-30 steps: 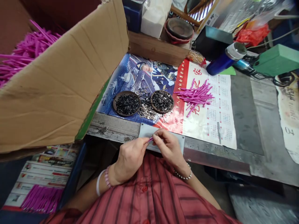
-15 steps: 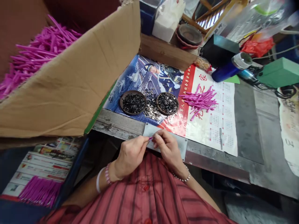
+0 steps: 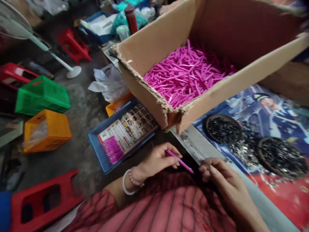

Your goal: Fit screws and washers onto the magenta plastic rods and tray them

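My left hand (image 3: 158,158) pinches a thin pink plastic stick (image 3: 182,162) that points right, over my lap. A little to its right, my right hand (image 3: 220,177) rests at the table edge with fingers curled; whether anything is in them is hidden. Above them a cardboard box (image 3: 154,42) full of pink sticks (image 3: 185,72) sits on the table. Two dark round dishes (image 3: 223,129) (image 3: 281,156) of small black parts stand on a poster, with loose silver pieces (image 3: 243,151) between them.
A blue tray (image 3: 96,146) on the floor holds a printed sheet and a bundle of pink sticks (image 3: 112,149). Green (image 3: 42,95) and orange (image 3: 47,130) crates, red stools (image 3: 40,199), a fan base (image 3: 73,71) and plastic bags (image 3: 108,82) crowd the floor on the left.
The view has swung left toward the floor. My hands have come apart; the left now holds the pink stick alone and has moved away from the right.
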`<state>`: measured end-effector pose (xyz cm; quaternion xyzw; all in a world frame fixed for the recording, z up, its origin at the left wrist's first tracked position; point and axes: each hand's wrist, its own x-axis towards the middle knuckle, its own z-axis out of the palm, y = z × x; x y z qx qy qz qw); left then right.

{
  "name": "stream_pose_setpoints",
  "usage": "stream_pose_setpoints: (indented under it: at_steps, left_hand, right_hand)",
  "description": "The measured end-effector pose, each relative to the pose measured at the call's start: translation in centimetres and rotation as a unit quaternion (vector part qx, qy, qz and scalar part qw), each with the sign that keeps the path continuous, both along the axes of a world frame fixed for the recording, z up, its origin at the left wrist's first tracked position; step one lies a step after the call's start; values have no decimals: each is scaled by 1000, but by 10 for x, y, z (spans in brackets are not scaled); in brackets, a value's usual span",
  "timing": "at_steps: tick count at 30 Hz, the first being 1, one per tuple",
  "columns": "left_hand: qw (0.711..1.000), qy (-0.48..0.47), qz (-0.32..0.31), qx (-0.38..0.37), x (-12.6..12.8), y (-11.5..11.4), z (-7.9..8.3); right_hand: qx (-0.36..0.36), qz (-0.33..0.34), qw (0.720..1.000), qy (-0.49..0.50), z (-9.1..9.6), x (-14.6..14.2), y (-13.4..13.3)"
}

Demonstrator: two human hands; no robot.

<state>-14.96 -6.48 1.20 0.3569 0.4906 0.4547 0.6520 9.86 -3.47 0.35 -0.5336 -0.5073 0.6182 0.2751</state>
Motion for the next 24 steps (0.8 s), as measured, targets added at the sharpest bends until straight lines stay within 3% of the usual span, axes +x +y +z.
stream_pose_setpoints:
  at_steps: [2,4,5,6,7,9,11,14,17,24]
  left_hand:
    - [995,62,77,15,-48,-13,-5]
    - [966,222,129,28,-105,-28,-11]
    - [929,344,134,20,-134,-34,-15]
    - [865,488,115,-2,-164,-40,-19]
    - [778,622,76,-44,-191,-44,-24]
    - [723,683,46,-92,-237,-48,-35]
    - [703,700,1,-125,-269,-47,-47]
    - [684,709,-63,-159,-294,-41,-65]
    - [675,710,-97,-176,-299,-33,-76]
    - [683,708,-72,-162,-279,-41,-70]
  right_hand:
    - [20,26,999,-30,-1,-6,5]
    - [50,50,995,-71,-2,-10,9]
    - [61,61,993,-85,-3,-12,11]
    - [65,71,991,-92,-4,-14,12]
    - [65,80,990,-96,-4,-17,12]
    - [59,102,988,-98,-5,-24,10]
    - [60,134,984,-100,-5,-32,5]
    - [75,183,974,-112,-3,-41,-3]
    - [74,202,969,-120,-2,-42,-9]
    - [60,202,970,-125,-11,-27,-16]
